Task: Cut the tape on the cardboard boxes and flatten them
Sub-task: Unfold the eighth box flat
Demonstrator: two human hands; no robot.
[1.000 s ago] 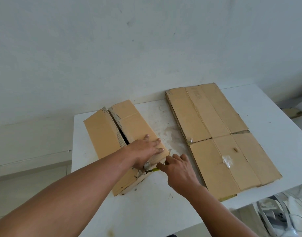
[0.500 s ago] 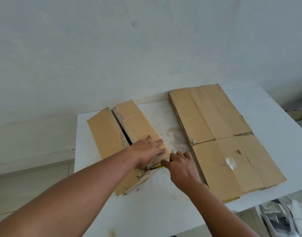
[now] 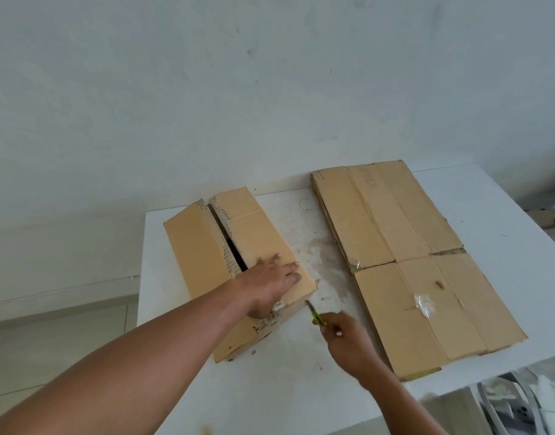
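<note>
On the left of the worktop [image 3: 279, 390] the standing box [image 3: 194, 252] sits with its top seam already parted, a dark gap showing between the two flaps. My left hand [image 3: 269, 284] stays where it was a second ago, fingers straight and palm pressed flat on the right flap near the box's near end. Just below it, shreds of clear tape [image 3: 277, 307] hang loose at the corner. What has changed is to the right of that: the yellow cutter [image 3: 315, 313], which was tucked against that corner edge under my left hand, is now pulled clear of the cardboard, its blade pointing back at the box but apart from it. My right hand [image 3: 348, 343] is curled round the cutter's handle, drawn back toward me over the worktop. I judge the cut at this end finished, so collapsing the box comes next. Further right, the flattened boxes [image 3: 411, 262] lie stacked, untouched
</note>
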